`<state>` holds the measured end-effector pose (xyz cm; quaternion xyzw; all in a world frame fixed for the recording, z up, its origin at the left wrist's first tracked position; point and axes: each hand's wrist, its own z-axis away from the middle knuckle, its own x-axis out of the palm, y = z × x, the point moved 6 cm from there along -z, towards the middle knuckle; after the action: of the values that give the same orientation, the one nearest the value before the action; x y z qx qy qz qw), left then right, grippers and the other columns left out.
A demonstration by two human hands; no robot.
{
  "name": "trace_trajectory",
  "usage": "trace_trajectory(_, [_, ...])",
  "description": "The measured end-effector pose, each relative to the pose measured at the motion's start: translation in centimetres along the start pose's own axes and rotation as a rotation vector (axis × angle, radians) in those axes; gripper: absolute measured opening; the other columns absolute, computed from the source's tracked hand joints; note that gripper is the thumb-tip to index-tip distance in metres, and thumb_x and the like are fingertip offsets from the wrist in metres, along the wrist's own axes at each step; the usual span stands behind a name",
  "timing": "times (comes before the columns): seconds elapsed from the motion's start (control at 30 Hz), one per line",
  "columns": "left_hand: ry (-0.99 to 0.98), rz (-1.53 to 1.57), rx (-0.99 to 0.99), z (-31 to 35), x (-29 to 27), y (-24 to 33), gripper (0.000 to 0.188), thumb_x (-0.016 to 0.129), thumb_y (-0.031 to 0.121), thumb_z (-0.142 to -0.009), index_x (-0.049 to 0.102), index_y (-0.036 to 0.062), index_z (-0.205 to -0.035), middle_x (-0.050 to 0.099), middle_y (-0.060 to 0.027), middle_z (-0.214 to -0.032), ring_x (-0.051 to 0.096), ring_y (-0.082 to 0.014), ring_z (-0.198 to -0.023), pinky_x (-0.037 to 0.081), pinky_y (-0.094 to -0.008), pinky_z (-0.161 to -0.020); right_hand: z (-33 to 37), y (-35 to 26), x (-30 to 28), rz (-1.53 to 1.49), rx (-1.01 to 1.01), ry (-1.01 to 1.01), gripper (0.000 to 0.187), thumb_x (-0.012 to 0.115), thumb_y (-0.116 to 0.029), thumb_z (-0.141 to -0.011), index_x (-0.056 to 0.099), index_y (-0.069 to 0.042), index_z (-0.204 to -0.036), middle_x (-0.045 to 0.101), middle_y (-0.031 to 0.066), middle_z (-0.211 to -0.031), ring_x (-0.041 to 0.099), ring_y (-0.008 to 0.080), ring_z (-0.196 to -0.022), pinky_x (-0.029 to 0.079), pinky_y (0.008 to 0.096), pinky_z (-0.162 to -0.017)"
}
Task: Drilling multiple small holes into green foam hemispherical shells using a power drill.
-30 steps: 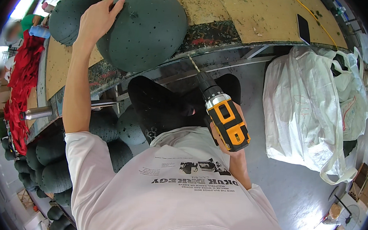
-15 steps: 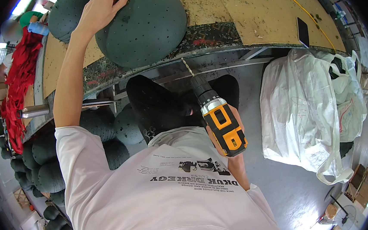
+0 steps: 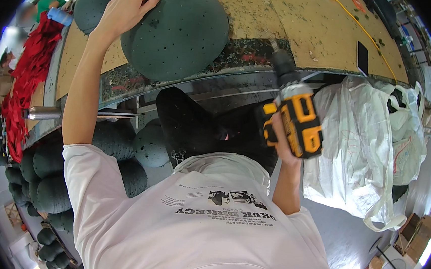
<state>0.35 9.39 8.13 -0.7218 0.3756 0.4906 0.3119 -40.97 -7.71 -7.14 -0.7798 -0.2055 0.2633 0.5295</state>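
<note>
My left hand (image 3: 125, 15) grips the upper left edge of a large dark green dome (image 3: 177, 35), which is dotted with small holes. The fingers curl at its edge and the thumb stretches across its surface. The dome stands at the near edge of the worktable (image 3: 264, 24). My right hand (image 3: 285, 142) is closed around the handle of a yellow-and-black cordless drill (image 3: 301, 122), right of the dome. Its blurred bit (image 3: 273, 42) points up toward the table edge, apart from the dome.
Another dark dome (image 3: 101, 4) stands to the left, and several more lie stacked below the table (image 3: 56, 193). A phone (image 3: 362, 58) and a yellow cord (image 3: 368, 32) lie at the right. White sacks (image 3: 349, 145) stand beside me. Red material (image 3: 30, 77) and a metal bottle (image 3: 44, 113) are at left.
My right hand has swung the drill right and up, away from the dome. My left hand stays on the dome. The whole view has shifted slightly.
</note>
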Motion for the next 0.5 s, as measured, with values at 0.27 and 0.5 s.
trace_trajectory(0.27, [0.008, -0.128, 0.018, 1.5, -4.4, -1.9, 0.044, 0.044, 0.045, -0.103, 0.058, 0.0043, -0.094, 0.066, -0.0159, -0.089, 0.063, -0.039, -0.089, 0.048, -0.0493, -0.08, -12.6, 3.9, 4.7, 0.055, -0.228, 0.114, 0.031, 0.062, -0.006, -0.097, 0.059, -0.005, -0.128, 0.067, 0.0025, -0.116, 0.057, 0.0068, -0.082, 0.05, 0.0249, -0.072])
trace_trajectory(0.5, [-0.026, -0.183, -0.02, 1.9, -6.6, -4.1, 0.043, 0.043, 0.041, -0.104, 0.055, 0.0014, -0.091, 0.063, -0.0189, -0.088, 0.061, -0.0403, -0.088, 0.046, -0.0489, -0.077, -14.5, 4.3, 5.4, 0.019, -0.248, 0.115, 0.024, 0.062, -0.004, -0.095, 0.062, -0.001, -0.119, 0.068, 0.0041, -0.103, 0.058, 0.0085, -0.073, 0.05, 0.0254, -0.063])
